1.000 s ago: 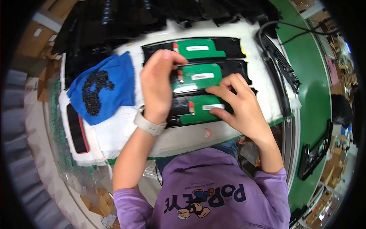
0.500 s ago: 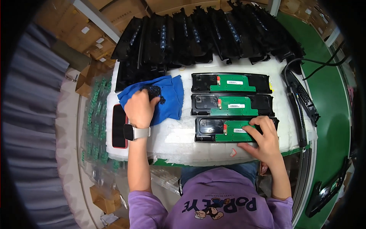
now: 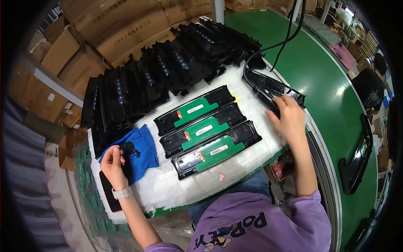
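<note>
My left hand (image 3: 112, 166) is closed, fingertips pinched together, beside a pile of tiny black parts, seemingly screws (image 3: 131, 149), on a blue cloth (image 3: 145, 161). Whatever the pinch holds is too small to make out. On the right, my right hand (image 3: 290, 119) curls around a black, corded, rod-shaped tool that looks like an electric screwdriver (image 3: 264, 97); the palm hides its near end. Between the hands lie three long black housings (image 3: 250, 133), side by side, each carrying a green circuit board (image 3: 216, 152) with a white label and a red part.
Many black plastic panels (image 3: 138, 84) line the table's far side. Another black part (image 3: 273, 84) lies by the tool, under a black cable (image 3: 289, 38). A phone (image 3: 110, 197) sits below the cloth. To the right runs a green surface (image 3: 323, 84) holding a black frame (image 3: 357, 155).
My right hand has left the nearest housing and moved right onto the tool. My left hand has drawn back from the pile, fingers pinched. The whole view has turned toward the right.
</note>
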`<state>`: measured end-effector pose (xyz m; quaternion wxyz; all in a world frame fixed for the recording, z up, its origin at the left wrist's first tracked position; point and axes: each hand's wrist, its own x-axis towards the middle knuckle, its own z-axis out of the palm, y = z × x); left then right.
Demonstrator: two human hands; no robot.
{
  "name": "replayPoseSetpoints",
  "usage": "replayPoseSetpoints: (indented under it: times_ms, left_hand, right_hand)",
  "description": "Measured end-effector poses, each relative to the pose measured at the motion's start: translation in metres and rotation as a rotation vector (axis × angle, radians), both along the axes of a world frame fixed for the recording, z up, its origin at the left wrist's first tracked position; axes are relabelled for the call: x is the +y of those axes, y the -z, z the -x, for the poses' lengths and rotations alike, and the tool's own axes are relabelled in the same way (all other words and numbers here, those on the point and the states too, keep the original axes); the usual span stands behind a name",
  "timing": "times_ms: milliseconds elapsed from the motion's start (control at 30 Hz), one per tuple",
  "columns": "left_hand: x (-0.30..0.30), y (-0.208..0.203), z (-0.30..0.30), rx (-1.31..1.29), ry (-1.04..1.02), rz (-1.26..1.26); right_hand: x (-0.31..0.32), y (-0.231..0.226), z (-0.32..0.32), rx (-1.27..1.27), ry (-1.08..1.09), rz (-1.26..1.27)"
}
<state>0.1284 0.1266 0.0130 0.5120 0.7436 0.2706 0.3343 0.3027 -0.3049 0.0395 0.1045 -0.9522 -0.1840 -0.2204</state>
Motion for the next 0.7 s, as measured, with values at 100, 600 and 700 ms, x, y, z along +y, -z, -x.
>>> replayPoseSetpoints:
  times_ms: [100,600,700]
  left_hand:
    - [-0.002,-0.005,-0.007,-0.447,0.296,0.793]
    - [-0.1,-0.011,-0.08,-0.264,0.746,1.197]
    - [-0.112,-0.015,-0.091,-0.233,0.782,1.167]
  right_hand:
    - [-0.017,0.013,-0.017,0.175,0.116,0.06]
    - [0.041,-0.082,-0.025,0.723,-0.784,-1.386]
    - [0.088,-0.102,-0.032,0.955,-1.039,-1.563]
